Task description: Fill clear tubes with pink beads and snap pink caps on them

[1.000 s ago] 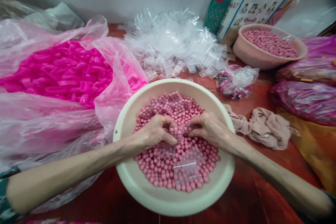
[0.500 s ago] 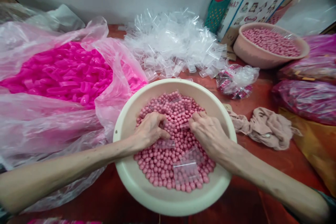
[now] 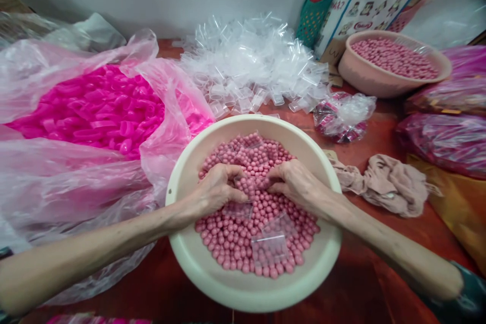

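Both hands rest curled in the cream basin (image 3: 182,182) on the red surface (image 3: 364,283); left hand (image 3: 214,190) and right hand (image 3: 298,182) pinch a small clear bag (image 3: 253,182) between them, amid pink beads (image 3: 235,243).

Soft, even light falls from above, casting only faint shadows inside the cream bowl (image 3: 190,258), with glare glinting on the clear plastic pile (image 3: 250,61), while the wide lens bends and blurs the frame's edges.
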